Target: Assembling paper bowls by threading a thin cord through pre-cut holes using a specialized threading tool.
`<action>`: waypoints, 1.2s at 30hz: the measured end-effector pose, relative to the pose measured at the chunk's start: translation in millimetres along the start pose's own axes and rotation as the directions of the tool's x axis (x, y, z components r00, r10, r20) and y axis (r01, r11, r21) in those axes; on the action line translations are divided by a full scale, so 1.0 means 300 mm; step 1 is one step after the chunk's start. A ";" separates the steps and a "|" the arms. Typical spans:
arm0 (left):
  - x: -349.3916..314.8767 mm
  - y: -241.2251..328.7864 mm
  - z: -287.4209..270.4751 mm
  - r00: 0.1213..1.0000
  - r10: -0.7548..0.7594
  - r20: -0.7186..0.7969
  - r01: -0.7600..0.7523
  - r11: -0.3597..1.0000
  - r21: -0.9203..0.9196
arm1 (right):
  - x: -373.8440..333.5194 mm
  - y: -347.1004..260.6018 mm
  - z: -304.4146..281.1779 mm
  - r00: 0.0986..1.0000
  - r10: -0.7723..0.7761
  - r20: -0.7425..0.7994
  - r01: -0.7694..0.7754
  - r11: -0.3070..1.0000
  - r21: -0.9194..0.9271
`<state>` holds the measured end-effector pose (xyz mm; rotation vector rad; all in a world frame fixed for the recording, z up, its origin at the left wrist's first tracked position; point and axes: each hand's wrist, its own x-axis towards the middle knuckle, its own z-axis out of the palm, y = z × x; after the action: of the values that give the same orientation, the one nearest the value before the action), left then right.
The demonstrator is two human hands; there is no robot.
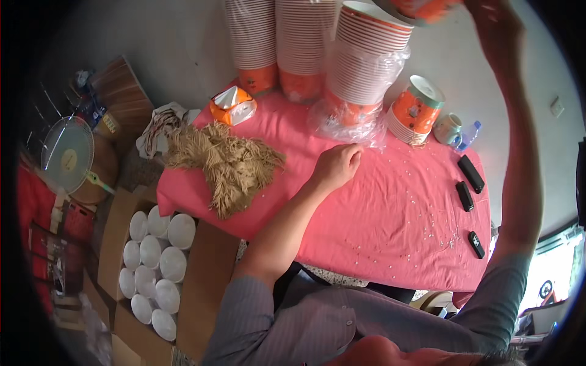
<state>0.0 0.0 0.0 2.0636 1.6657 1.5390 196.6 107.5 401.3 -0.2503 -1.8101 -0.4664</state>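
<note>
- The bench [378,207], under a pink cloth, carries all the stacked buckets along its far edge.
- Two tall bucket stacks [304,49] stand left of the far edge's middle, their tops cut off by the upper border; they look top-heavy and likely to sway, so low, two-sided support would suit them.
- The open stack [369,64], just right of them, shows bare rims at the top; nested this tightly, its buckets may cling together, and the rim is the natural place to take hold.
- Its clear plastic [348,125] bunches around the lower part, thin, soft and probably slippery; glare blurs where it ends.
- The short stack [418,110] leans slightly near the far right corner.
- The loose bucket [424,8] is aloft above the open stack's right side, blurred and cut off; it should be light and fairly stiff, though a hard squeeze could dent it.
- The right hand [493,13] grips that bucket, but the fingers' exact placement is out of frame.
- The left hand [339,166] is curled closed near the plastic, with nothing visible inside.
</note>
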 end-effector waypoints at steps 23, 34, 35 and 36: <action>-0.230 -0.076 -0.650 0.980 -0.138 0.143 0.042 0.848 0.528 | -0.988 -0.396 -0.316 0.775 -0.013 0.632 -0.231 0.925 0.302; -0.232 -0.109 -0.578 0.952 -0.025 0.305 -0.183 0.752 0.633 | -1.038 -0.385 -0.277 0.778 0.000 0.629 -0.229 0.931 0.284; -0.232 -0.106 -0.577 0.961 -0.018 0.277 -0.168 0.758 0.631 | -1.037 -0.381 -0.278 0.774 0.015 0.633 -0.230 0.938 0.260; -0.229 -0.097 -0.579 0.959 -0.013 0.282 -0.174 0.757 0.629 | -1.039 -0.376 -0.280 0.772 0.030 0.635 -0.231 0.944 0.236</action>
<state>-138.0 -126.6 25.0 2.5283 2.2303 0.6519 313.6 -9.2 101.9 -0.3443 -2.4675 0.0234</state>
